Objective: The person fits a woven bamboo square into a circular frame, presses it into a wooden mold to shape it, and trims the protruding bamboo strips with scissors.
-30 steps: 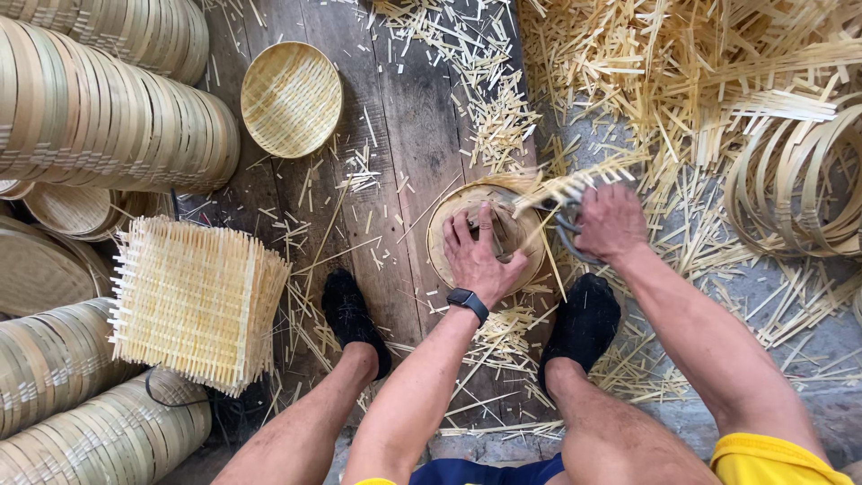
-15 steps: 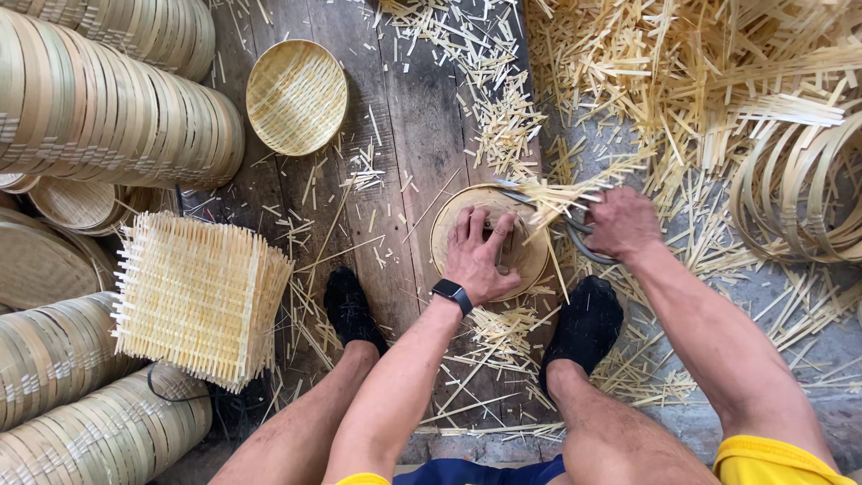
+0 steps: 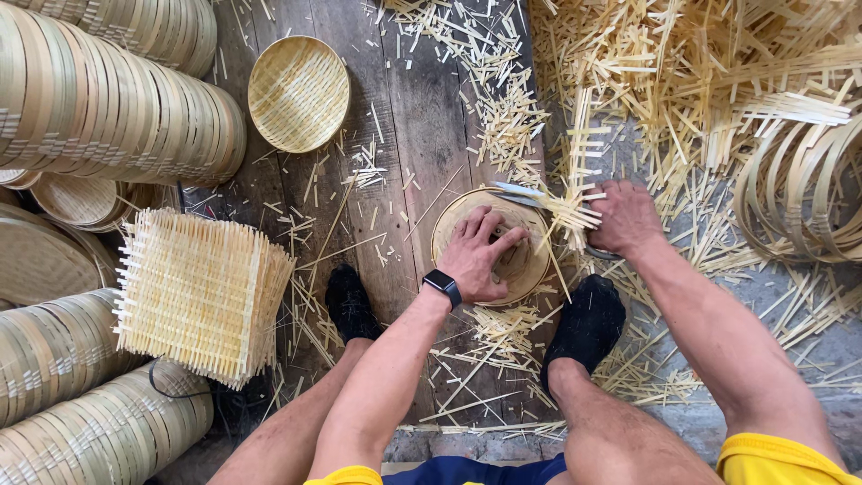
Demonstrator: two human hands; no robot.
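Note:
A round woven bamboo tray (image 3: 525,269) lies on the wooden planks between my feet. My left hand (image 3: 480,256), with a dark watch on its wrist, presses down on the tray with fingers spread toward the right. A fringe of loose strip ends (image 3: 575,214) sticks out of the tray's right rim. My right hand (image 3: 624,216) sits just right of that fringe, closed around a cutting tool whose pale metal blade (image 3: 516,189) lies across the tray's top edge. The tool's handle is mostly hidden under the hand.
Stacks of bamboo hoops (image 3: 108,108) fill the left side. Near them are a finished round tray (image 3: 298,92) and a stack of square woven mats (image 3: 202,292). Cut strips (image 3: 682,81) and loose hoops (image 3: 799,189) lie to the right. My black-socked feet (image 3: 348,301) flank the tray.
The tray has turned under my left hand, bringing the fringe of strip ends down its right side. My left fingers now point right. My right hand has shifted slightly lower.

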